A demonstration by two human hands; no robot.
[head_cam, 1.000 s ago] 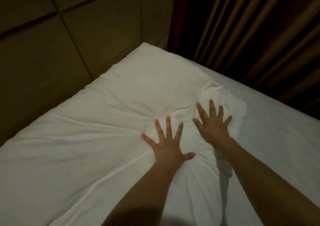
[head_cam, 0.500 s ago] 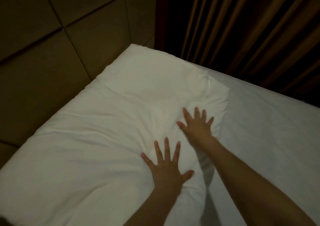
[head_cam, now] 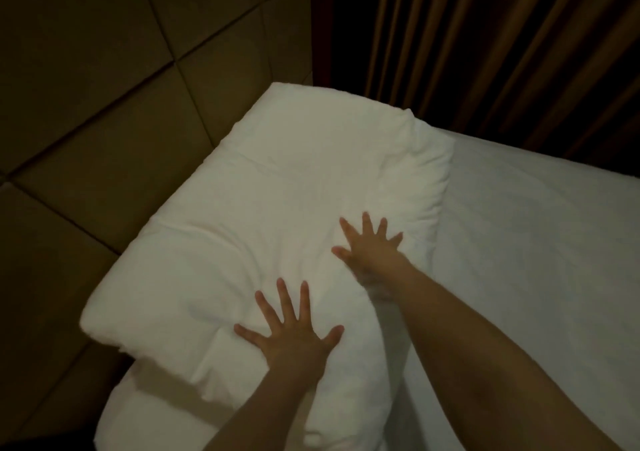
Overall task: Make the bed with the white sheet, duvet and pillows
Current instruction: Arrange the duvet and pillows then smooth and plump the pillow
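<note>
sheet (head_cam: 536, 243) on, looks smooth | pillow (head_cam: 294, 180) placed far left | left hand (head_cam: 294, 343), right hand (head_cam: 372, 250) press it, fingers spread | duvet unseen

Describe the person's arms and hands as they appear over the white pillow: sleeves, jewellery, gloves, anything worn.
Both forearms are bare as far as the frame shows; no sleeve comes into view. The left hand and right hand wear no gloves, and no ring, watch or bracelet shows in the dim light. The fingernails look short, with no polish visible.

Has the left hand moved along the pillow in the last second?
Yes. The left hand has slid back toward the pillow's near edge, away from the headboard.
</note>
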